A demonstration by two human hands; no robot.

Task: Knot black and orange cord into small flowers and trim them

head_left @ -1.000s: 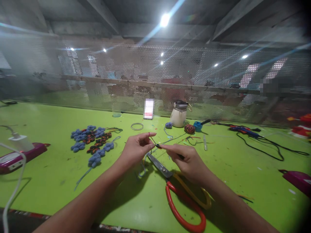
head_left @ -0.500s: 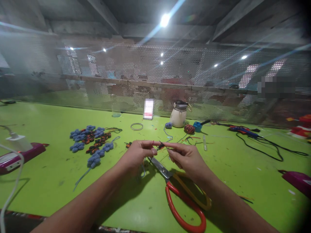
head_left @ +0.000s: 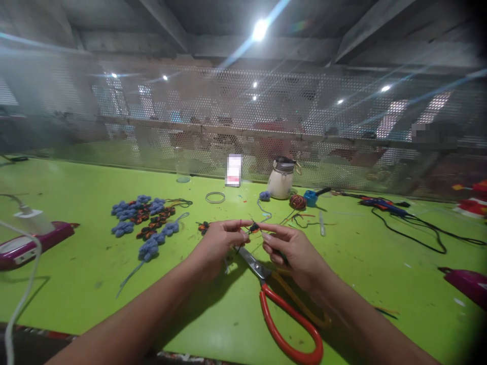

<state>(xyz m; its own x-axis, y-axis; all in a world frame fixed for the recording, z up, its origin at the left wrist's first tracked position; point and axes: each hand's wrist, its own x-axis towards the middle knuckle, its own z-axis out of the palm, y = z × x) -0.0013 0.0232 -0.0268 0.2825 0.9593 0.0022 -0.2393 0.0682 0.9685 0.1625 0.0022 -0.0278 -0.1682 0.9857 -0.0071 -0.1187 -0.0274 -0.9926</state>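
My left hand (head_left: 223, 244) is closed, pinching a small black-and-orange crochet piece (head_left: 254, 227) between thumb and index finger. My right hand (head_left: 291, 247) meets it from the other side, index fingertip against the piece. Its other fingers are curled round what looks like a thin crochet hook, mostly hidden by the hand. Below both hands lie large scissors (head_left: 262, 276) with one red and one yellow handle, blades under the left fingers. Another black-and-orange flower (head_left: 204, 227) rests just behind my left hand.
Blue crochet flowers (head_left: 148, 249) and black-and-orange ones lie at left. Farther back are a metal ring (head_left: 215, 197), a phone (head_left: 233, 170), a white jar (head_left: 280, 180), a yarn ball (head_left: 297, 202) and a blue pot (head_left: 311, 198). Purple power strips (head_left: 57, 236) and cables flank the green table.
The crochet piece has turned slightly between my fingers, showing more of its dark and orange yarn. Both hands stay in almost the same place; the view has shifted a little.
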